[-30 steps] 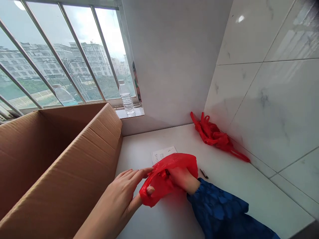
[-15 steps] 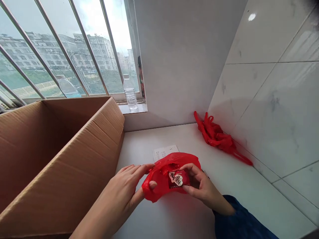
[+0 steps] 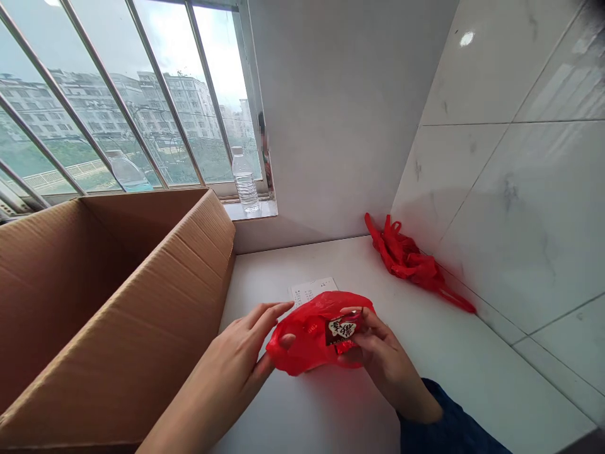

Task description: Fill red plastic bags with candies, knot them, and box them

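Observation:
In the head view, a thin red plastic bag (image 3: pixel 302 343) lies with its mouth spread toward me on the white surface. My left hand (image 3: pixel 246 343) grips the bag's left edge, the thumb showing through the plastic. My right hand (image 3: pixel 385 353) is closed on a small dark-red packet (image 3: pixel 341 328) with white lettering, at the bag's right side. The packet is tilted, and part of it is hidden by my fingers. Behind the bag lies a white printed paper (image 3: pixel 312 289), partly covered by it.
A tall, open cardboard box (image 3: pixel 189 271) stands at the left. Another red plastic bag (image 3: pixel 411 258) lies crumpled against the tiled wall. A clear bottle (image 3: pixel 244 183) stands on the sill of the barred window, and a second bottle (image 3: pixel 126 171) shows behind the box.
The packet has turned and tilted in my right hand, rising slightly to the right. The bag's mouth has narrowed a little. My left hand keeps its hold on the edge.

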The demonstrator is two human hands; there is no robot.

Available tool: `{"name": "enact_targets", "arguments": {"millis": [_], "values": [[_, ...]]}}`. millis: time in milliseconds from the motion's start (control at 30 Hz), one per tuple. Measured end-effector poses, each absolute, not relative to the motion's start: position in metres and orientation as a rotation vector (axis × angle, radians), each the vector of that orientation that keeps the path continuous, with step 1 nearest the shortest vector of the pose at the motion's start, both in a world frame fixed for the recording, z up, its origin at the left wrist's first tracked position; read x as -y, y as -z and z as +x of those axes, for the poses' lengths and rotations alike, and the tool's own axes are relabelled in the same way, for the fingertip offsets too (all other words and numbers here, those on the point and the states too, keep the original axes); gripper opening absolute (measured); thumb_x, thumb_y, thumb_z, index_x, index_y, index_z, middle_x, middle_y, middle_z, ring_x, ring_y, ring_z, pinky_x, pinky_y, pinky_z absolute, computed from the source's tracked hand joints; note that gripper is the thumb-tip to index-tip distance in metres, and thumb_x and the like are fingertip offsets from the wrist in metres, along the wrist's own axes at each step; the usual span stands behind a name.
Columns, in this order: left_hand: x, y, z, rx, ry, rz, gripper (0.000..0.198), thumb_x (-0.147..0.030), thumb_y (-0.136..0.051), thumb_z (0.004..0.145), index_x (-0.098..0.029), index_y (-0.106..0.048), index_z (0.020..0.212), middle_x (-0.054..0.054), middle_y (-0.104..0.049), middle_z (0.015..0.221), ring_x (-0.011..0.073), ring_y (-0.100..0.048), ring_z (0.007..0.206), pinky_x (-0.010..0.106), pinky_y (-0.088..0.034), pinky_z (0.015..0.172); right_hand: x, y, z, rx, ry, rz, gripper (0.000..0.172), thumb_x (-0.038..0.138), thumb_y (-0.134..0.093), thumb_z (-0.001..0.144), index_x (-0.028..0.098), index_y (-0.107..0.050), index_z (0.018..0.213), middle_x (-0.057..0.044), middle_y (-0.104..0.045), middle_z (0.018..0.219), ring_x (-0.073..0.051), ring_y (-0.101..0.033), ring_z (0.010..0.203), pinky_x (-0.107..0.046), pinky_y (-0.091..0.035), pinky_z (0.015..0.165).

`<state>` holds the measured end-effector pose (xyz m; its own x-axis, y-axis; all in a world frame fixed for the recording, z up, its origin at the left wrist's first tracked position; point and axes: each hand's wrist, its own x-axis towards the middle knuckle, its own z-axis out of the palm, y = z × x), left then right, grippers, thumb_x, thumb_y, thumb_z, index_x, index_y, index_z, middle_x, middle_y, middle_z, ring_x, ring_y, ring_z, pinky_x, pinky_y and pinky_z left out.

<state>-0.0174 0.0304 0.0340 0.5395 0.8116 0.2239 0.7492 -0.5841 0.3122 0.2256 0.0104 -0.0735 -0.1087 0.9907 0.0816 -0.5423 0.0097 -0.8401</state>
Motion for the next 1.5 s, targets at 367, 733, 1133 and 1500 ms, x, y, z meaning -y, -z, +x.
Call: {"name": "enact_targets", "arguments": {"millis": [367,733,1133,1500], "values": [[-0.034,-0.037,-0.015,-1.077,-0.693,2.634,0.050,-0.009,-0.039,0.092,-0.033,-0.057,0.132,0.003,-0.053,0.144,0.0202,-0.062,0.120,0.029,-0.054,0.093,-0.030,0.033,0.223,1.251,-1.529,-0.782,0.026,0.038,-0.064,0.092,0.016,-0.069,0.103,-0.002,-0.066,0.074,-0.014,-0.062,0.067,-0.027,-0.053,0.065],[-0.051,-0.008,0.007,-1.216,-0.853,2.652,0.030,-0.031,-0.046,0.101,-0.021,-0.058,0.076,0.000,-0.064,0.072,0.0162,-0.056,0.067,0.028,-0.042,0.063,-0.054,-0.004,0.228,1.621,-1.293,-0.892,0.024,0.041,-0.067,0.089,0.017,-0.068,0.089,0.002,-0.062,0.076,-0.012,-0.056,0.065,-0.023,-0.044,0.062],[-0.053,-0.012,0.009,-1.199,-0.702,2.394,0.038,-0.046,-0.040,0.102,-0.021,-0.056,0.078,-0.001,-0.066,0.076,0.0170,-0.055,0.071,0.029,-0.038,0.071,-0.059,0.001,0.230,1.761,-0.897,-0.986,0.021,0.036,-0.058,0.098,0.021,-0.069,0.088,0.003,-0.068,0.079,-0.012,-0.059,0.073,-0.022,-0.044,0.067],[-0.053,-0.009,0.013,-1.017,-0.695,2.094,0.039,-0.045,-0.040,0.103,-0.019,-0.051,0.075,-0.004,-0.053,0.068,0.0118,-0.041,0.062,0.025,-0.032,0.061,-0.055,-0.002,0.227,1.736,-0.984,-0.900,0.023,0.039,-0.061,0.096,0.020,-0.072,0.091,0.001,-0.071,0.085,-0.014,-0.063,0.079,-0.022,-0.046,0.070]]}}
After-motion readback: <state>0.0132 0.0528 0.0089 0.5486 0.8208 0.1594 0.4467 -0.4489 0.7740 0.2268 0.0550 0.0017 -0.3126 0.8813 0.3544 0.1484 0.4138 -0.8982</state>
